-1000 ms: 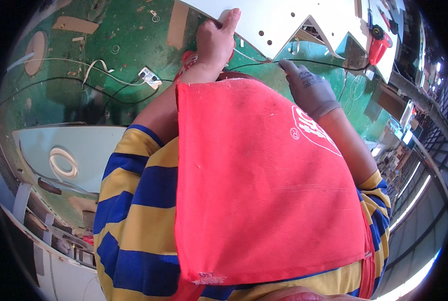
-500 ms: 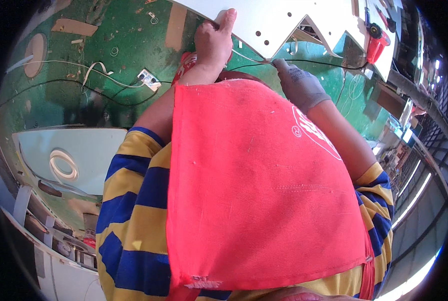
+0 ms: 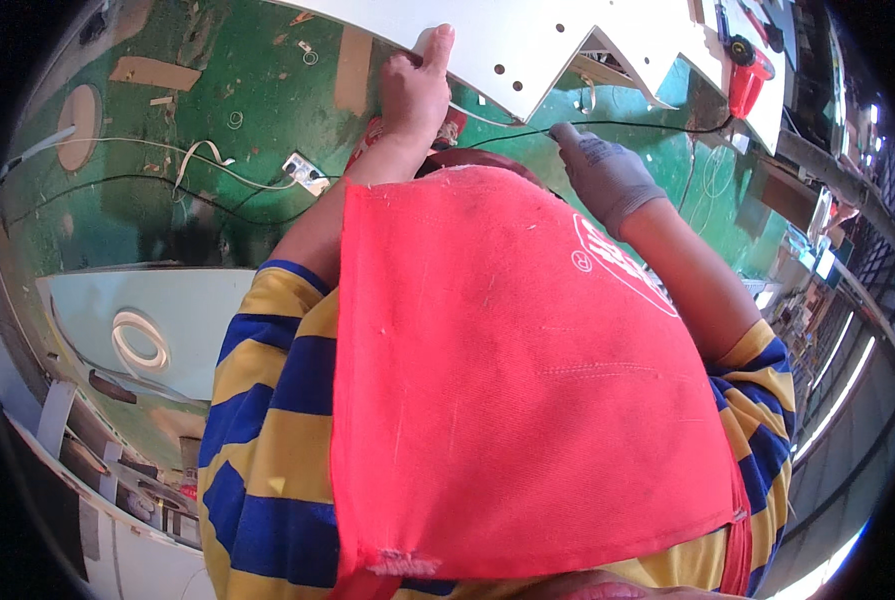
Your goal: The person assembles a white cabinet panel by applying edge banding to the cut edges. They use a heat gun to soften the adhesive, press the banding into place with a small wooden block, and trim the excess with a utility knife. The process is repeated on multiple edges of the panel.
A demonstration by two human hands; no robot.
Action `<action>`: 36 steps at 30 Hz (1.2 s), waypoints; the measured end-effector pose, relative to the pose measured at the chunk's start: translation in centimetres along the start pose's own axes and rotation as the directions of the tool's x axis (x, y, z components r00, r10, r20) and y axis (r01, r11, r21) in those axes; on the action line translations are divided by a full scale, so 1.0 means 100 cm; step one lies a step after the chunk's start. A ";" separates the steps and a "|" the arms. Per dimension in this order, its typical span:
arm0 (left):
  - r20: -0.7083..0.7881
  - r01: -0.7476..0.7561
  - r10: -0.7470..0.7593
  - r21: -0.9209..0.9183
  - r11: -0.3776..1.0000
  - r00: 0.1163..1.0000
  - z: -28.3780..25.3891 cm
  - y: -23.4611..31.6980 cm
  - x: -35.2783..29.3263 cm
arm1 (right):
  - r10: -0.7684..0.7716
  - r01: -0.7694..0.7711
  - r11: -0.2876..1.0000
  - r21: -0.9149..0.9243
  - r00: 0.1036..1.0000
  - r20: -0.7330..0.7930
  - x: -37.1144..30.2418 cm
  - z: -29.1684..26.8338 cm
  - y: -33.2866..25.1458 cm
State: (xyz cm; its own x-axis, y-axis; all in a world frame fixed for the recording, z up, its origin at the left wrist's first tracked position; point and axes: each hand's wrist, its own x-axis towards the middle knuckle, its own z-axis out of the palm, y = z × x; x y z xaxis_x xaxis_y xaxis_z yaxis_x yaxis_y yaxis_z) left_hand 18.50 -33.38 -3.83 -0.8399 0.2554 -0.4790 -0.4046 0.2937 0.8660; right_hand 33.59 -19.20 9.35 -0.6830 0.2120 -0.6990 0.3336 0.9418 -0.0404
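My bare left hand grips the near edge of a white board, thumb on top and fingers curled under the edge. A thin white edging strip hangs along that edge from my hand to the board's pointed corner. My right hand, in a grey glove, is a little right of and below that corner, apart from the board. Its fingers are pressed together; what they hold, if anything, is hidden. A black cable passes close by its fingertips. Dark holes and zigzag cutouts mark the board.
A red heat gun-like power tool lies at the board's right end. On the green floor are a white power socket block, cables and scraps. At left, a rolled white strip rests on a pale panel.
My right hand has come away from the board's corner and the strip's end. The board and my left hand appear shifted slightly left in view, with my left hand still gripping the edge.
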 end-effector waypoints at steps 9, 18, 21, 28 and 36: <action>0.029 -0.029 0.030 -0.022 0.999 0.999 0.002 -0.006 0.002 | 0.078 -0.082 0.996 0.033 0.989 0.126 0.041 0.085 0.029; 0.212 0.177 -0.157 -0.077 0.981 0.965 -0.037 -0.005 -0.030 | 0.094 0.253 0.852 0.459 0.788 -0.609 0.007 0.053 0.011; 0.105 0.088 -0.062 -0.264 0.960 0.993 -0.055 0.000 -0.036 | -0.090 0.312 0.910 0.273 0.791 -0.606 0.023 0.026 -0.021; -0.005 -0.075 0.081 -0.450 0.890 0.997 -0.083 0.049 -0.027 | 0.196 0.286 0.628 0.723 0.842 -0.503 0.022 0.035 -0.013; 0.379 0.324 -0.102 -0.589 0.741 0.920 0.040 0.095 -0.065 | 0.408 0.465 -0.432 0.773 0.865 -0.292 -0.029 0.027 -0.004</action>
State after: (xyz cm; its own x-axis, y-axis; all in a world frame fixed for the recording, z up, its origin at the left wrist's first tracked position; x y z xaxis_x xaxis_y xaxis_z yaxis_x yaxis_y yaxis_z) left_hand 21.60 -28.53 6.99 -0.5946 0.5537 -0.5830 -0.7848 -0.2420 0.5706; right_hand 37.22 -20.86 9.45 -0.6444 0.6438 -0.4127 0.0407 -0.5101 -0.8592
